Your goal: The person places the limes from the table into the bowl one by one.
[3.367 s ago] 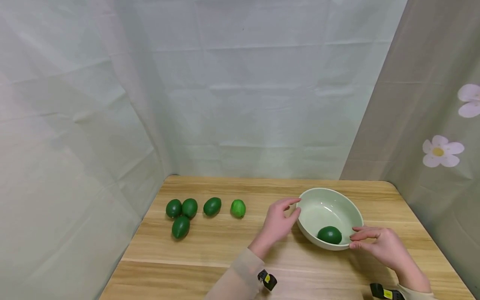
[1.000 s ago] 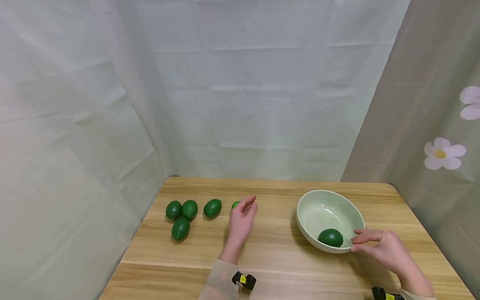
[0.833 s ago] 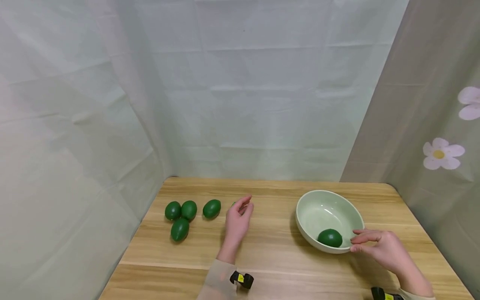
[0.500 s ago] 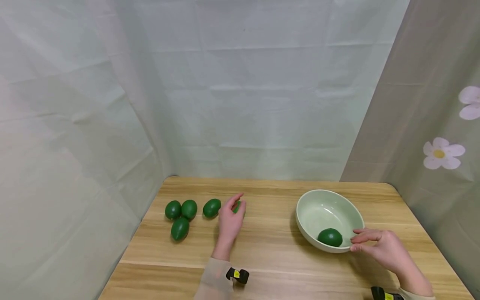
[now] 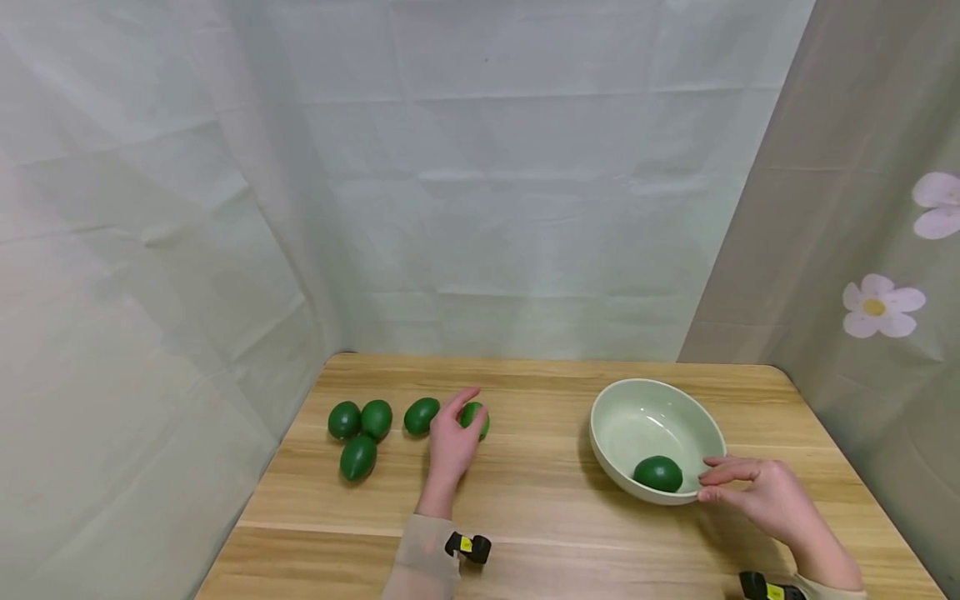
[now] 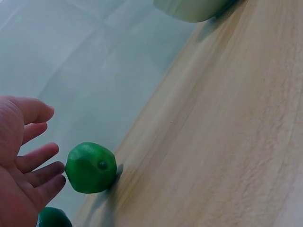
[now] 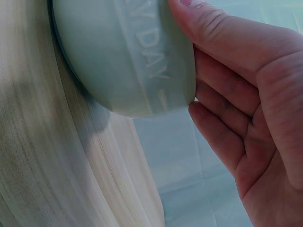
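Observation:
My left hand is at a bright green lime, thumb and fingers spread on either side of it. In the left wrist view the fingertips reach the lime's near side; whether they touch it I cannot tell. Just left of that hand lies a dark green egg-shaped fruit. My right hand pinches the near right rim of a pale green bowl, thumb outside and fingers at the edge. The bowl stands upright on the table with one dark green fruit inside. Raised letters show on the bowl's outer wall.
Three more dark green fruits lie clustered at the left of the wooden table. Pale cloth hangs behind the table and at both sides. Between the lime and the bowl runs a stretch of bare tabletop.
My left hand has left the bowl's left rim and moved left to the lime, uncovering it between thumb and fingers. The right hand has stayed at the rim; the bowl has hardly shifted.

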Tool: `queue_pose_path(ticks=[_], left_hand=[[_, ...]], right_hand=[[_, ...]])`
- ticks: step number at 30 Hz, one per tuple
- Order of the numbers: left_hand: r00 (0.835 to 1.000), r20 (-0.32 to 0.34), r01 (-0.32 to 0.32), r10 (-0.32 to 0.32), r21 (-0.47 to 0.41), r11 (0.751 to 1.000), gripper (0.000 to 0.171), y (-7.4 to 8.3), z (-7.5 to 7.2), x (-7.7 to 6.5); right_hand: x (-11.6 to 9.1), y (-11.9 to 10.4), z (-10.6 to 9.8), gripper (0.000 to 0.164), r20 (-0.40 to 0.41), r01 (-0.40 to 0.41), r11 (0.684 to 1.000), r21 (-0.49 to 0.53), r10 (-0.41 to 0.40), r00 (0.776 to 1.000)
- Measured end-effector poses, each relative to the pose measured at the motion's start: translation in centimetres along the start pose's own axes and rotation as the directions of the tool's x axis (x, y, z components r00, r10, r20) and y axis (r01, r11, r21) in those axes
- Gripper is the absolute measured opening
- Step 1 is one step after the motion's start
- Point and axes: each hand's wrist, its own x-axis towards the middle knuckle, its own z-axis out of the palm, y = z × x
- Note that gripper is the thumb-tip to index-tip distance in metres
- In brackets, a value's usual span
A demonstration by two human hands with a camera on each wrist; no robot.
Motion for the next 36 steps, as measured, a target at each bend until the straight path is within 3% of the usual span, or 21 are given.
queue_pose_path(ticks=[12, 22, 36], left_hand=[[1.000, 0.022, 0.016, -0.016, 0.024, 1.000, 0.040, -0.6, 0.0, 0.0], [0.992, 0.046, 0.111, -0.113, 0.051, 0.993, 0.046, -0.8, 0.0, -0.2], [0.980, 0.049, 0.188, -0.191, 0.066, 0.980, 0.050, -1.3, -0.1, -0.7]], right_hand=[[0.0, -0.1, 0.0, 0.017, 0.007, -0.011, 1.000, 0.002, 0.011, 1.000], [-0.2, 0.0, 0.0, 0.017, 0.004, -0.006, 1.000, 0.020, 0.006, 1.000], [-0.4, -0.1, 0.1, 0.018, -0.009, 0.002, 0.999, 0.033, -0.002, 1.000]])
